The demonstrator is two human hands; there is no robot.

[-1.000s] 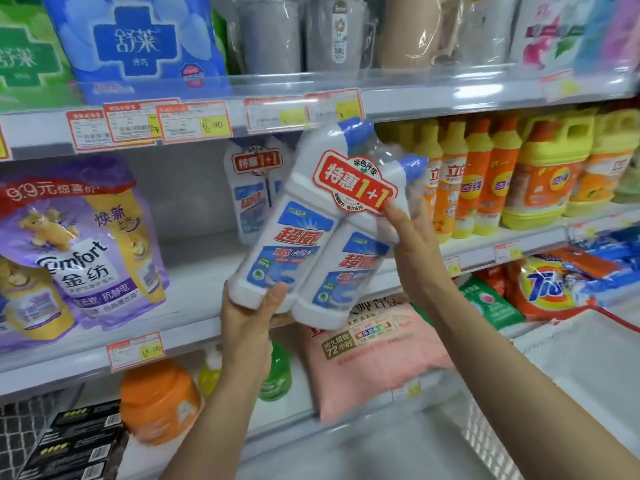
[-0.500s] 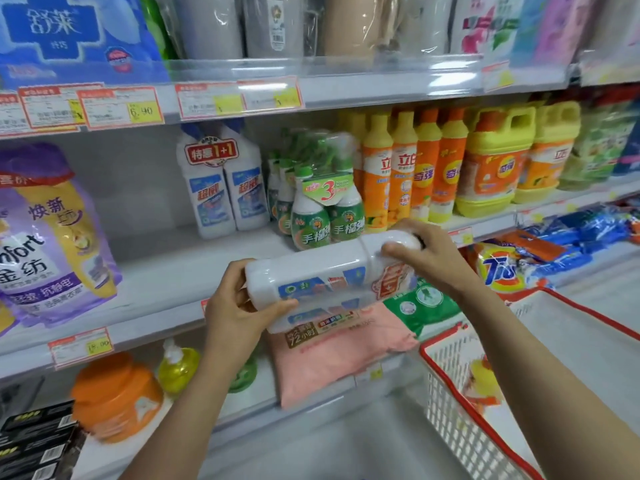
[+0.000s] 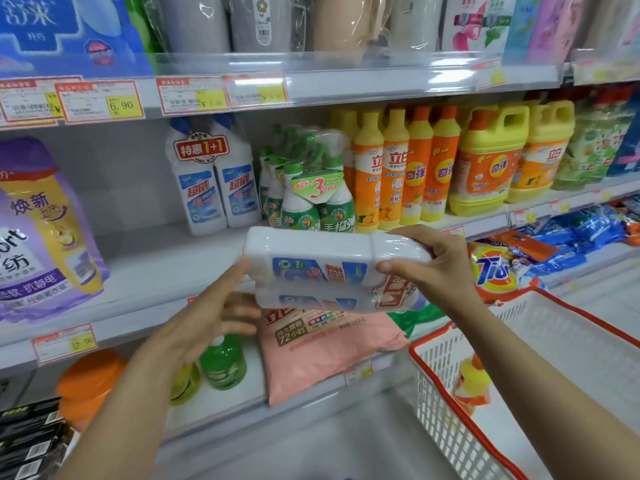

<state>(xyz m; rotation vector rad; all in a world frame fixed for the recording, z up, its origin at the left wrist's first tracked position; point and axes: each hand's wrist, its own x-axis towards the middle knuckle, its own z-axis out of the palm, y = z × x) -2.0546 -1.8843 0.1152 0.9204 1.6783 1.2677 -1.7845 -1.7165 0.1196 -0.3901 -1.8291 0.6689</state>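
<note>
Purple softener bag (image 3: 45, 230) stands on the shelf far left of the pink detergent pouch (image 3: 322, 358). Left hand (image 3: 207, 320) is up-left of the pouch, fingers straight and apart, gripping nothing; the thumb tip is at the pack's base, contact unclear. White shrink-wrapped twin-pack of cleaner bottles (image 3: 311, 249) lies sideways in the air just above the pouch. Right hand (image 3: 440, 268), up-right of the pouch, is clamped round the pack's neck end, thumb on front. White lattice plastic basket with red rim (image 3: 436, 382) sits right of the pouch.
</note>
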